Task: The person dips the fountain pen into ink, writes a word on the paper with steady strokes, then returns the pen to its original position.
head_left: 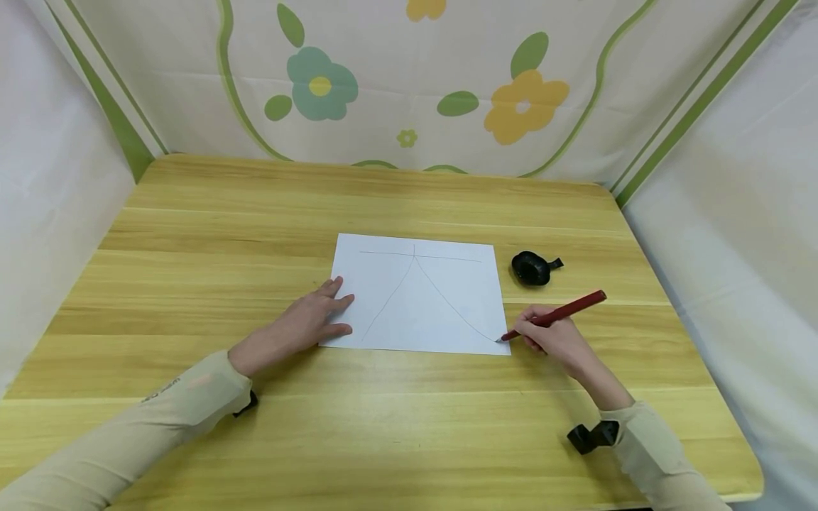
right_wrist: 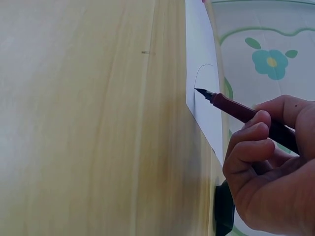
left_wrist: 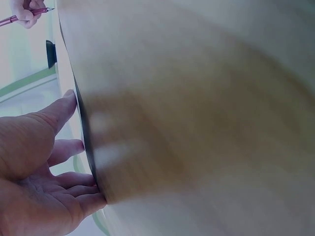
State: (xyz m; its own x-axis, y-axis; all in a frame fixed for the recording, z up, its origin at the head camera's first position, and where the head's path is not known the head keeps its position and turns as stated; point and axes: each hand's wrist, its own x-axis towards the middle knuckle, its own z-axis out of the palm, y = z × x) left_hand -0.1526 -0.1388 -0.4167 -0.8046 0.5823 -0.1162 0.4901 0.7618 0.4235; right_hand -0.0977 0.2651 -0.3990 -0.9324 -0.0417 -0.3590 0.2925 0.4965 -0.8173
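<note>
A white sheet of paper [head_left: 441,298] lies on the wooden table. Thin lines on it show a horizontal stroke with a short vertical one near the top, and two curved strokes that spread downward left and right. My right hand [head_left: 552,337] grips a dark red fountain pen [head_left: 575,306]. Its nib [right_wrist: 203,92] meets the paper at the lower end of the right curve, near the bottom right corner. My left hand [head_left: 313,312] rests with spread fingers [left_wrist: 64,110] on the sheet's left edge.
A small black dish with a short handle [head_left: 531,269] sits right of the paper, beyond my right hand. The wooden table [head_left: 358,440] extends around the sheet. A flower-printed curtain [head_left: 383,135] hangs along the far edge, with white cloth [head_left: 722,177] at the sides.
</note>
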